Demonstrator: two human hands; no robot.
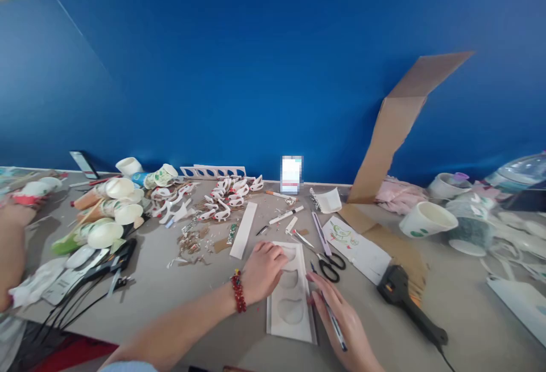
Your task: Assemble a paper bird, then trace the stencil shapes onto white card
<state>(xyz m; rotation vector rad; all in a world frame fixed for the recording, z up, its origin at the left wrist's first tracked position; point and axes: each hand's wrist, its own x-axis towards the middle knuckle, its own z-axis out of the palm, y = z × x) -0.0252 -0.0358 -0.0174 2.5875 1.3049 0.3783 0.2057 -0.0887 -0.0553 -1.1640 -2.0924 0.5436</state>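
A white rectangular sheet with rounded cut-out shapes (294, 329) lies on the table in front of me, its long side pointing away. My left hand (263, 272) rests palm down over its upper left part, fingers loosely bent across the surface. At the sheet's right edge is my right hand (336, 318), with a pen (338, 332) held slantwise in its fingers. The pen's tip points away, near black-handled scissors (330, 267). Part of the upper shapes is hidden by my left hand.
A black glue gun (403, 298) lies at the right beside a paper with a green drawing (341, 235). White cut pieces (224, 195) are heaped behind. Paper cups (115, 213) stand left; folded cardboard (379, 150) leans on the wall. Another person's arm (11, 247) reaches in at far left.
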